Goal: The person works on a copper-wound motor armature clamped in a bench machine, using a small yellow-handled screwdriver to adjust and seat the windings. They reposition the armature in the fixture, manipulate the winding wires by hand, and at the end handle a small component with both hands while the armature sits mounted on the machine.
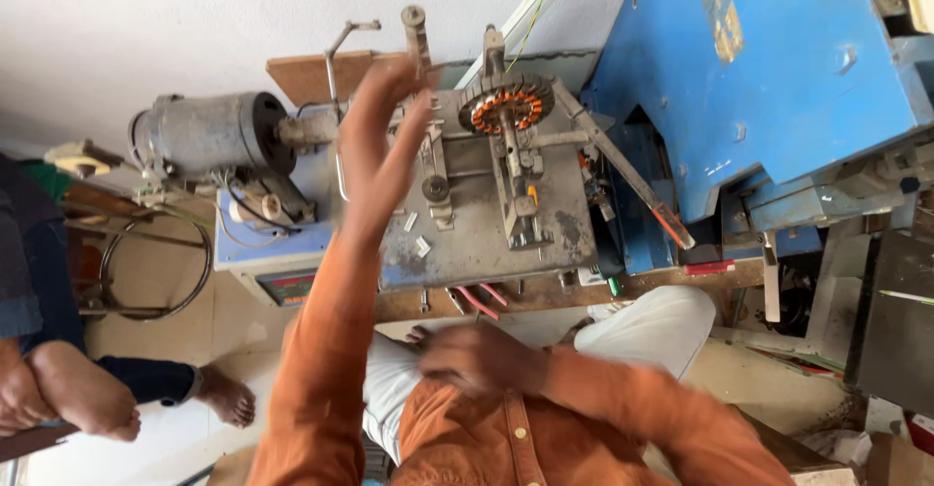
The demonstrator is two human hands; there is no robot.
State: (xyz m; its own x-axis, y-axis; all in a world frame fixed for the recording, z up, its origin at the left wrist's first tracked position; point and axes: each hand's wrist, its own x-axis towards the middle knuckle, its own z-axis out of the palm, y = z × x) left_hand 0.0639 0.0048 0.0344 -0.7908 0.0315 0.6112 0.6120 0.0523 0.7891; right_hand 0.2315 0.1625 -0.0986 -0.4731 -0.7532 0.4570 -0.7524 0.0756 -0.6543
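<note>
The left hand [381, 126], its grip spread with fingers pointing up toward the wall, reaches over the one grey winding machine [486, 204] on the table, whose single copper-wound stator ring [506, 107] faces the camera, while the blurred right hand [467, 355], grip unclear, rests near the lap.

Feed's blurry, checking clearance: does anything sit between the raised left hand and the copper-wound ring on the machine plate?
Yes. Between the left hand and the copper-wound ring stands an upright metal lever with a bracket below it. The right hand is low, near the lap.
</note>
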